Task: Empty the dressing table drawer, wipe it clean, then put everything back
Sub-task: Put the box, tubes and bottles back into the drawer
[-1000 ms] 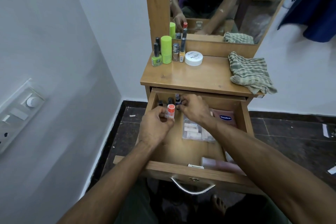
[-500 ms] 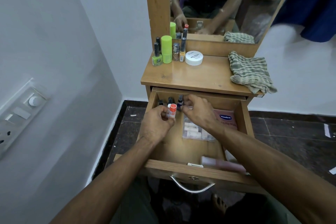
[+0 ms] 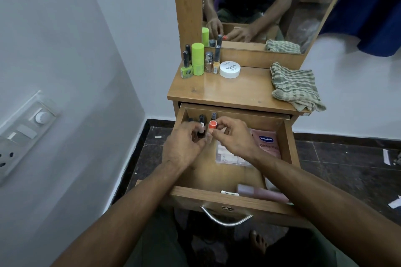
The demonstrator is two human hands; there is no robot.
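The open wooden drawer (image 3: 288, 147) of the dressing desk (image 3: 234, 95) is still partly full, so by my reading the emptying step is under way. The left hand (image 3: 184, 147) has its fingers (image 3: 196, 136) curled round a small dark bottle with a pale cap (image 3: 201, 130), and the right hand (image 3: 233, 136) pinches a small orange-capped tube (image 3: 213, 124) between thumb and fingertips, both just above the back left corner of the drawer. The risk I see is crowding: the two hands nearly touch, and about three dark-capped bottles (image 3: 213, 116) stand upright right behind them, so a careless lift could knock them over. Deeper in the drawer lie one pink Vaseline sachet (image 3: 267, 142), one clear blister pack (image 3: 230, 156) and one pink tube (image 3: 262, 193) against the front wall. On the desk top I count one lime-green cylinder (image 3: 198, 58), four small bottles (image 3: 186, 67) about it, one round white tub (image 3: 230, 69) and one green checked cloth (image 3: 296, 84), ready for wiping.
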